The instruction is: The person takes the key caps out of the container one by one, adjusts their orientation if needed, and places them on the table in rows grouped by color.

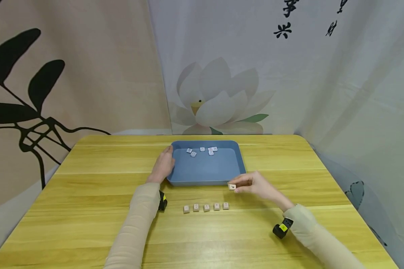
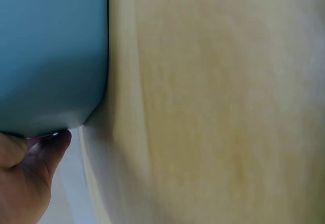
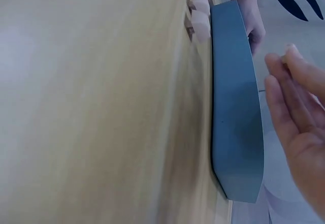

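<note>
At the left end of the shallow blue tray (image 1: 207, 183), my left hand (image 1: 163, 164) grips the rim. The left wrist view shows the thumb (image 2: 57, 145) and fingers right at the tray's edge. My right hand (image 1: 257, 185) pinches a small white block (image 1: 232, 186) with a dark mark, just off the tray's front right corner. In the right wrist view the fingertips hide most of this block. Several similar white blocks (image 1: 206, 208) stand in a row on the table before the tray, marked on top. Several more marked blocks (image 1: 202, 149) lie scattered in the tray's far half.
The wooden table (image 1: 87, 209) reaches to a printed cloth backdrop (image 1: 222, 97) just behind the tray. A black wrist camera (image 1: 282, 228) sits on the right forearm and another (image 1: 162, 201) on the left.
</note>
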Available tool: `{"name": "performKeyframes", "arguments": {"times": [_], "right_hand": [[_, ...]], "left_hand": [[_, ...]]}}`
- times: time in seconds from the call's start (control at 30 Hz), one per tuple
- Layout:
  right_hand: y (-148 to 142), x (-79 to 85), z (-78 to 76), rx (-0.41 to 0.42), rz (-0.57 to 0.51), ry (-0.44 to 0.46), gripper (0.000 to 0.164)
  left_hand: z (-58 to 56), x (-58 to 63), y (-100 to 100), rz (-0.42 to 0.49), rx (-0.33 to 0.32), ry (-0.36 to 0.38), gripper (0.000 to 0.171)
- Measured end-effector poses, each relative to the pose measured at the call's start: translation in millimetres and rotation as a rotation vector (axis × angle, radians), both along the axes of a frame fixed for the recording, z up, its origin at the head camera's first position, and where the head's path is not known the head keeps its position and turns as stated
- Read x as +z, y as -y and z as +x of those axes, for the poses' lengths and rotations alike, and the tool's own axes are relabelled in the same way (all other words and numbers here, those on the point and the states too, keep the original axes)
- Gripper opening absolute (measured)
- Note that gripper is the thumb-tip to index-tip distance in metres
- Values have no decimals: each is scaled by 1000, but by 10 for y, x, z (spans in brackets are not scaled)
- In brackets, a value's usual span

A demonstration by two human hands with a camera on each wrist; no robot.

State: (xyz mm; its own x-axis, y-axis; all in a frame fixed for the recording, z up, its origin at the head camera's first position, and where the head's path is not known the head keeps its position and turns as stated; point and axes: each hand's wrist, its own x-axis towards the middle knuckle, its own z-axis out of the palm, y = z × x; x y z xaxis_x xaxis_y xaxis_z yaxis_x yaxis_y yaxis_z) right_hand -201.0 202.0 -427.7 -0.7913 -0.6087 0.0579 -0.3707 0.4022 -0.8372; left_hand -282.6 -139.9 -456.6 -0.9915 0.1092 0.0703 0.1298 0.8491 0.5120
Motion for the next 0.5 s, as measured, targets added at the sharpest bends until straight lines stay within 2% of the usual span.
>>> {"name": "performKeyframes", "arguments": {"times": [0.13, 0.5], "right_hand": [[-18, -33, 77, 35, 4, -31, 25], [-81, -135, 171, 50, 62, -8, 26]], "left_hand": [[-1, -2, 4, 3, -2, -6, 57], [-6, -3, 8, 6, -4, -2, 56]]}}
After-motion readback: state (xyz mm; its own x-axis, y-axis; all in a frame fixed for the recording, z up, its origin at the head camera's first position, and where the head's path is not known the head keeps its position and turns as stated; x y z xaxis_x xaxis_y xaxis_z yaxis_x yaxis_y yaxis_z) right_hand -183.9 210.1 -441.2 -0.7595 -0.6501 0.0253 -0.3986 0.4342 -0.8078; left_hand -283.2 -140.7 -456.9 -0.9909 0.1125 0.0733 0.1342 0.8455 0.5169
